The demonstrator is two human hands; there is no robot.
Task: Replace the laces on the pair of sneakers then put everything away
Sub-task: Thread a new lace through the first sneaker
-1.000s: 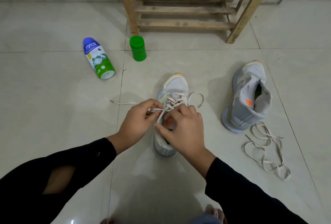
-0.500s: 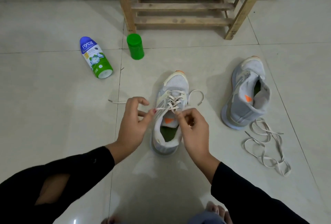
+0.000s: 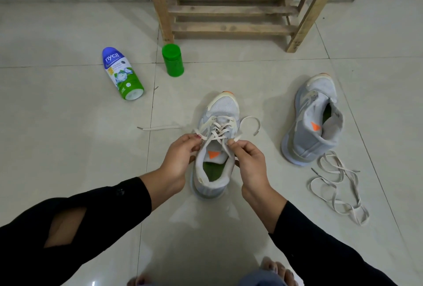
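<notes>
On the pale tiled floor, just in front of the person, a grey sneaker stands upright with its toe pointing away. A cream lace crisscrosses its eyelets. One loose end lies flat on the tiles to the left and the other curls off to the right. The left hand has its fingers curled, pinching the lace at the left side of the shoe's opening. The right hand pinches the lace on the right side in the same way. Off to the right, the second sneaker lies tipped on its side, with a tangled spare lace on the floor just beside its heel. Farther back on the left lie a blue and green bottle and an upright green container, near a wooden rack.
</notes>
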